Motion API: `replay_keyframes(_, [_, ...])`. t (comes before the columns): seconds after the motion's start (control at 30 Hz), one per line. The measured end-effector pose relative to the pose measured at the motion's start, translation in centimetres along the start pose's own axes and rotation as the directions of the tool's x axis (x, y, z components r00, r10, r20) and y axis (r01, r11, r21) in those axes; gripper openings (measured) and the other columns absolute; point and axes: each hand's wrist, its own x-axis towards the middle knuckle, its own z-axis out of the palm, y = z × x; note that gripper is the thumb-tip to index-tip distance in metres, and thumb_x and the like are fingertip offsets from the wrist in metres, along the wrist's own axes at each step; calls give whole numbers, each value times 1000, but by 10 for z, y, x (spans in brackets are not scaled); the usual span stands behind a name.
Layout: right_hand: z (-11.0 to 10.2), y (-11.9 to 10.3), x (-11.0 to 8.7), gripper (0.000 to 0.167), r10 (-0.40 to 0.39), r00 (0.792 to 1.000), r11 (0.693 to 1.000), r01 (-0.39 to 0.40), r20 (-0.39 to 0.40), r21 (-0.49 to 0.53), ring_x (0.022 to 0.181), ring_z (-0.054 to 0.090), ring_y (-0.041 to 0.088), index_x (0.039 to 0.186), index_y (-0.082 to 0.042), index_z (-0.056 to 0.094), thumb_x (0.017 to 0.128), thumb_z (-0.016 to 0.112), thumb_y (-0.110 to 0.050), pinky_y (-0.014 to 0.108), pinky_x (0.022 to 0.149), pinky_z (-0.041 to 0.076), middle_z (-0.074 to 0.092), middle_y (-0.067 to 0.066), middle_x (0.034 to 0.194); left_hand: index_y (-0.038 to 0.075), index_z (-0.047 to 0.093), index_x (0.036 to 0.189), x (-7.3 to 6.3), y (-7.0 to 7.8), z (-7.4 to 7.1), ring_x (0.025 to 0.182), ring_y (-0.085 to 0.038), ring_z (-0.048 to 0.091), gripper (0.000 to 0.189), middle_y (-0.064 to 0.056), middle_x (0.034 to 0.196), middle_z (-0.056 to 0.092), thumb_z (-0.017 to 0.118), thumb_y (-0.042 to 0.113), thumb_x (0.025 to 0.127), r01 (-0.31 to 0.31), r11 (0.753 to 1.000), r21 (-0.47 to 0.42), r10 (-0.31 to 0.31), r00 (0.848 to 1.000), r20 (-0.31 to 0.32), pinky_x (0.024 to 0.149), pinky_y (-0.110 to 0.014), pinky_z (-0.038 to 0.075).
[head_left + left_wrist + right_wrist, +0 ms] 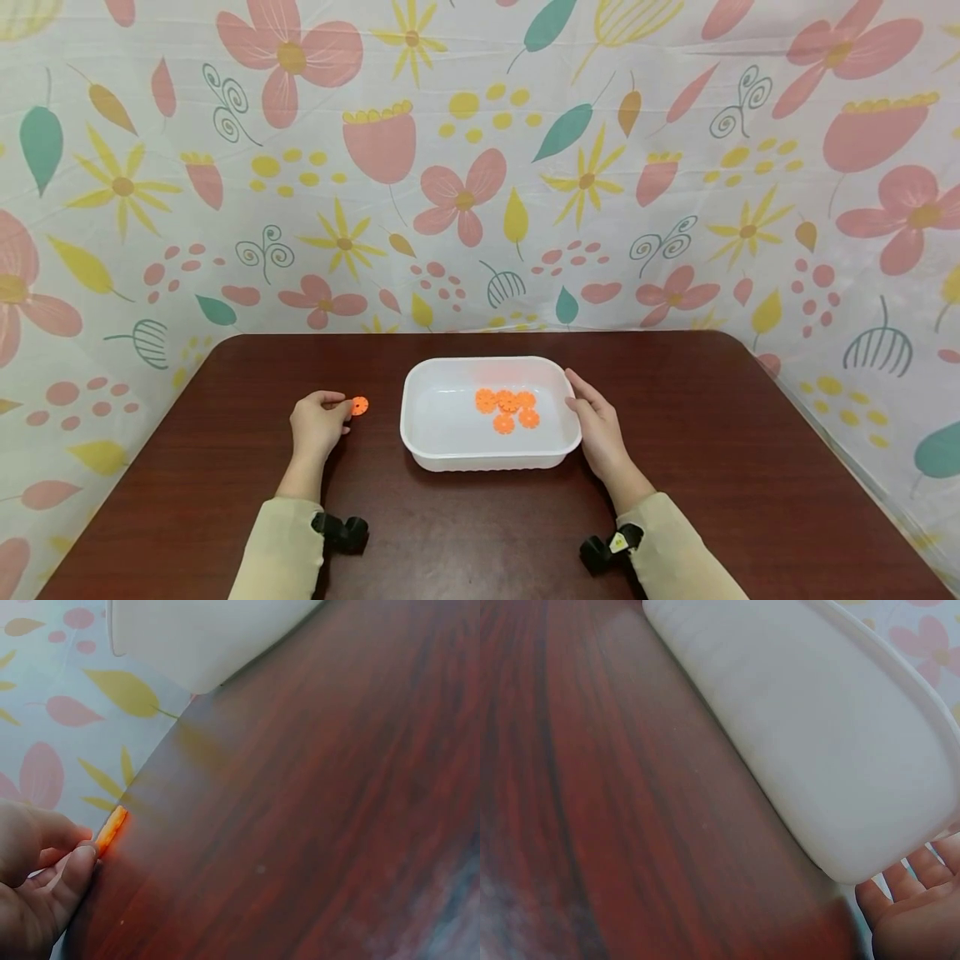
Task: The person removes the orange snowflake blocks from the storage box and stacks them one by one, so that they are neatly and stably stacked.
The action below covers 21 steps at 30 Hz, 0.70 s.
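Between thumb and fingers, my left hand (317, 427) pinches an orange notched plastic disc (361, 406) with a dark centre, to the left of a white plastic tub (480, 462). Edge-on in the left wrist view, the disc (112, 830) sticks out beyond the fingertips. My right hand (602, 429) holds the tub by its right end, the thumb at the rim and the fingers along the outer wall. More orange discs (504, 424) lie inside on the tub's bottom, several of them bunched together and overlapping, right of the middle.
The tub stands on a dark reddish-brown wooden table (472, 533) with rounded far corners. Behind the table hangs a white cloth (480, 275) printed with flowers and leaves. Each wrist carries a black camera mount (341, 533) below the light sleeve.
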Motion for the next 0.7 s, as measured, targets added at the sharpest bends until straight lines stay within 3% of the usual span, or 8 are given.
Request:
replay_keyframes(0.33, [0, 0, 0, 49, 6, 1000, 1000, -6, -4, -2, 141, 29, 13, 145, -15, 38, 97, 40, -8, 32, 112, 29, 34, -2, 152, -1, 60, 115, -4, 2, -3, 67, -12, 64, 30, -15, 93, 64, 60, 18, 92, 4, 999, -48, -4, 1000, 1, 58, -26, 56])
replay_keyframes(0.5, [0, 0, 0, 49, 8, 1000, 1000, -8, -5, 13, 141, 29, 13, 145, -14, 38, 96, 40, -7, 33, 113, 28, 34, -1, 152, 3, 61, 115, -5, 6, -4, 76, -17, 66, 29, -14, 99, 63, 61, 22, 92, -37, 998, -60, 35, 999, -29, 61, -25, 56])
replay_keyframes(0.7, [1, 1, -1, 49, -1, 1000, 1000, 1, -9, 12, 140, 29, 13, 145, -13, 38, 96, 41, -8, 33, 112, 29, 35, -1, 152, 3, 62, 116, -7, 12, -3, 76, -24, 66, 32, -14, 100, 62, 63, 23, 91, -94, 993, -72, 94, 996, -10, 64, -23, 55])
